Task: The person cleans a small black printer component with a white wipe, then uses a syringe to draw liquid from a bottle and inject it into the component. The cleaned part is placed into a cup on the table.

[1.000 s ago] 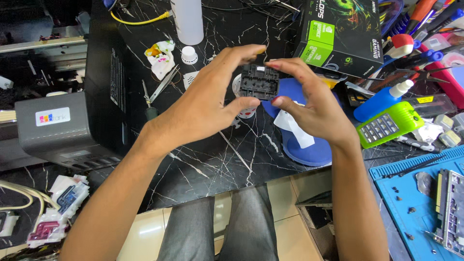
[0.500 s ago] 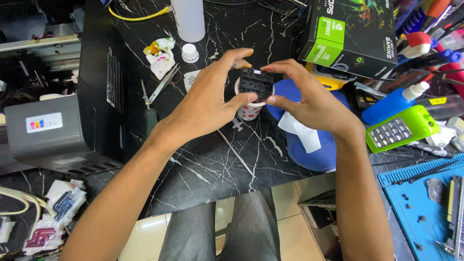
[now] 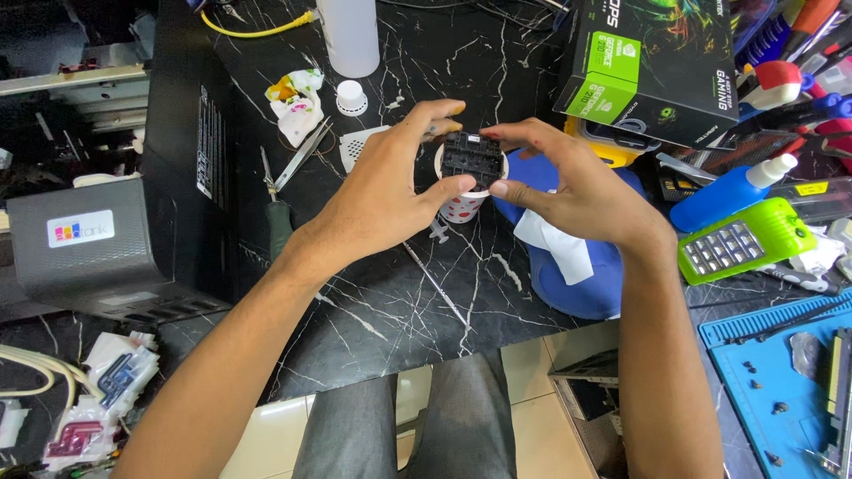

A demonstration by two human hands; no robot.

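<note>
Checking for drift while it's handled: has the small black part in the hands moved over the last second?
Yes. The black part has shifted slightly left, away from the green-and-black box, and now sits over the white dotted cup, held by both hands.

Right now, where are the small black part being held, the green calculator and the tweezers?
small black part [image 3: 471, 158], head view, middle of its top face.
green calculator [image 3: 744, 239], head view, its keypad.
tweezers [image 3: 302, 157], head view, midway along the arms.

The head camera looks steeply down, close over the marble table [image 3: 373, 302].
</note>
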